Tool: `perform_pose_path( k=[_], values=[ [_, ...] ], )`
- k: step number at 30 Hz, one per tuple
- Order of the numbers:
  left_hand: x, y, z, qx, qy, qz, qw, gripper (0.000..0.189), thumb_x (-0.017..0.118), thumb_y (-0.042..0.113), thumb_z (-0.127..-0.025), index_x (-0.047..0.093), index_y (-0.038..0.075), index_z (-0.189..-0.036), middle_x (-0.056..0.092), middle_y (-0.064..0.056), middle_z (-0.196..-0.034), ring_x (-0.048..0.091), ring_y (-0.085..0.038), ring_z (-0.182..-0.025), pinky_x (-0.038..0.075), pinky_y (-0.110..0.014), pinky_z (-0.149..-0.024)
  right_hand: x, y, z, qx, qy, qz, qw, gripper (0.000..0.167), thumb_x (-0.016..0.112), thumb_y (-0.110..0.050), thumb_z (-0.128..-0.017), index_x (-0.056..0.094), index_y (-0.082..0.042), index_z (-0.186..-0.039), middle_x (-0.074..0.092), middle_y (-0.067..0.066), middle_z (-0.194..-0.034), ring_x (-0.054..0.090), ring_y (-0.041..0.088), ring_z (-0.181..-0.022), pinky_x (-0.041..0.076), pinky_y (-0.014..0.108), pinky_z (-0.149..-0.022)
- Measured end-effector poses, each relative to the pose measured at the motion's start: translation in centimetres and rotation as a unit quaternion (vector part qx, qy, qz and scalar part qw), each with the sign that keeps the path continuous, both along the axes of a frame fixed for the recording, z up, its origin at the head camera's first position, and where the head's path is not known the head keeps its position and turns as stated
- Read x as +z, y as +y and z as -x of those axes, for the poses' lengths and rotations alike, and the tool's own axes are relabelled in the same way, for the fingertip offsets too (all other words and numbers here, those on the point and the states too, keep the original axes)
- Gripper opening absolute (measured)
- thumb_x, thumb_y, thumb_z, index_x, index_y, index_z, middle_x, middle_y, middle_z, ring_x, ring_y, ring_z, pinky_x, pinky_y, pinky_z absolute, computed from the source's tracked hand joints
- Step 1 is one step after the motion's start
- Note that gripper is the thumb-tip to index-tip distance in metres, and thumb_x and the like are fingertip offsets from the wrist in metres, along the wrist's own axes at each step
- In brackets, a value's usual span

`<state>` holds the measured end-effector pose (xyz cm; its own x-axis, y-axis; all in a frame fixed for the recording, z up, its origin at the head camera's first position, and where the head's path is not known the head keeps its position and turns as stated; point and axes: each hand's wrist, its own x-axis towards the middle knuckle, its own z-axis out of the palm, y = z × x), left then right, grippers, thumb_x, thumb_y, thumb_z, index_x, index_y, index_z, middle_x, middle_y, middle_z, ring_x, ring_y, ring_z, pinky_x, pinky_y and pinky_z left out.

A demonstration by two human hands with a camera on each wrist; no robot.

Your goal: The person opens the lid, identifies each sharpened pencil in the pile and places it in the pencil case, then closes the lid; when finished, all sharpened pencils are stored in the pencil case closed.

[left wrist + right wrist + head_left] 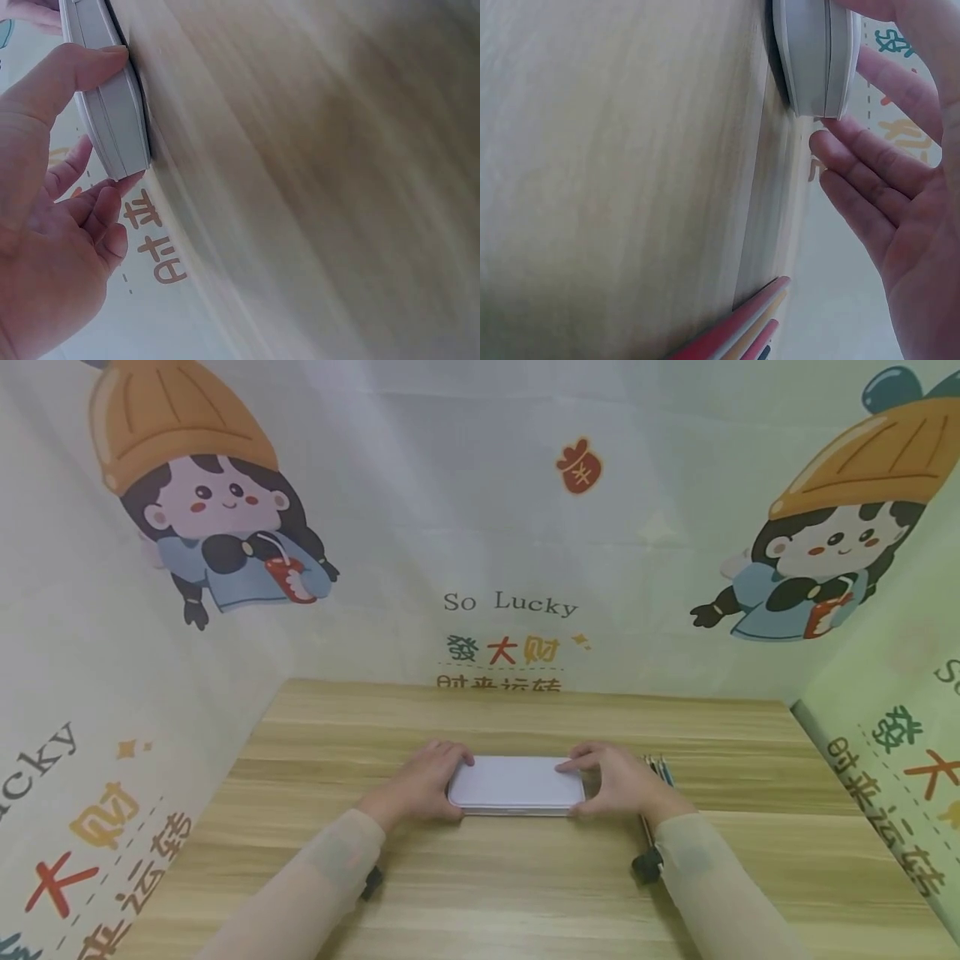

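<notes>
A white, flat pencil case (516, 783) with rounded corners lies closed on the wooden table, its long side toward me. My left hand (422, 781) grips its left end. In the left wrist view the thumb presses on the near side of the case (112, 124) and fingertips reach behind its end. My right hand (621, 783) holds the right end between thumb and index finger. In the right wrist view, a seam runs along the side of the case (808, 60), and the other fingers extend beyond its end.
Several pencils (662, 770) lie on the table (517, 893) to the right, partly hidden under my right wrist. Red and yellowish pencils (731, 330) show in the right wrist view. A printed cloth (390, 527) hangs behind and at both sides of the table.
</notes>
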<state>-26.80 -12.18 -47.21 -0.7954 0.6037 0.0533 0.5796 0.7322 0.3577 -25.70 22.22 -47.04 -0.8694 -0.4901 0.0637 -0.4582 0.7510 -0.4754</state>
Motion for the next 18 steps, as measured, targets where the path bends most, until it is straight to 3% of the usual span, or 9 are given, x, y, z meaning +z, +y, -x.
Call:
perform_pose_path(
  k=[18],
  values=[
    [-0.44, 0.08, 0.61, 0.009, -0.015, -0.007, 0.9998, 0.075, 0.089, 0.027, -0.062, 0.057, 0.009, -0.126, 0.065, -0.006, -0.127, 0.054, -0.023, -0.116, 0.048, -0.042, -0.106, -0.14, 0.28, 0.34, 0.007, 0.003, -0.007, 0.9999, 0.061, 0.093, -0.040, -0.067, 0.077, -0.022, -0.124, 0.064, 0.012, -0.138, 0.058, 0.037, -0.130, 0.048, 0.057, -0.111]
  ],
)
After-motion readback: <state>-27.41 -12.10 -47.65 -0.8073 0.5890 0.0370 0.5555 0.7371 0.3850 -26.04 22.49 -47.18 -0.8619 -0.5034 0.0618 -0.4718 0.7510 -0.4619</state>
